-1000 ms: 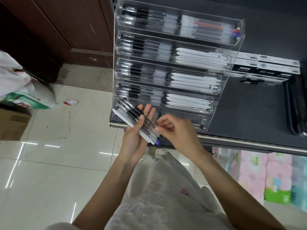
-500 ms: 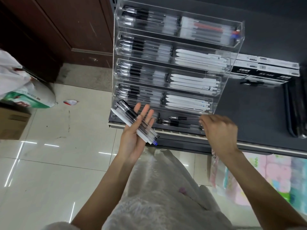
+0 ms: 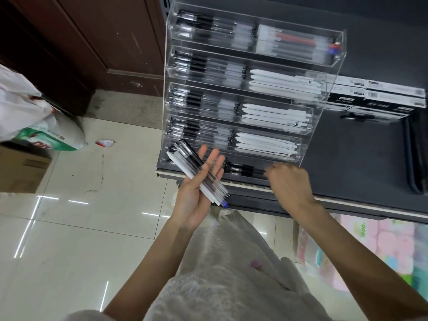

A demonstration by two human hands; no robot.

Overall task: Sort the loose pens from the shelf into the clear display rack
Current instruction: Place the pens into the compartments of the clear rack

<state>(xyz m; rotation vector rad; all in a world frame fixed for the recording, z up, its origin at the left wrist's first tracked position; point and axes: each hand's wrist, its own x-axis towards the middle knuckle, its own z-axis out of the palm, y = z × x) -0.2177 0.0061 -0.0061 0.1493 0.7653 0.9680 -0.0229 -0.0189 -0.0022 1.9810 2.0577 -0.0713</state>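
A dark grey flat shelf (image 3: 361, 172) with a pale front edge carries a clear acrylic tiered display rack (image 3: 324, 93), which stands at the shelf's left end. To the right of the rack, and touching its right side, lie flat black-and-white cardboard pen boxes (image 3: 379, 98) in a row. A loose black pen (image 3: 357, 117) lies just in front of these boxes. Farther right of the rack, at the shelf's right margin, lie dark, glossy long objects (image 3: 416, 149); their kind cannot be told. Left of the rack, below shelf level, a pale glossy tiled floor (image 3: 69, 228) bears a brown cardboard box (image 3: 20, 170), a green-and-white printed sack (image 3: 51, 137) and a small red-and-white scrap (image 3: 104, 142).
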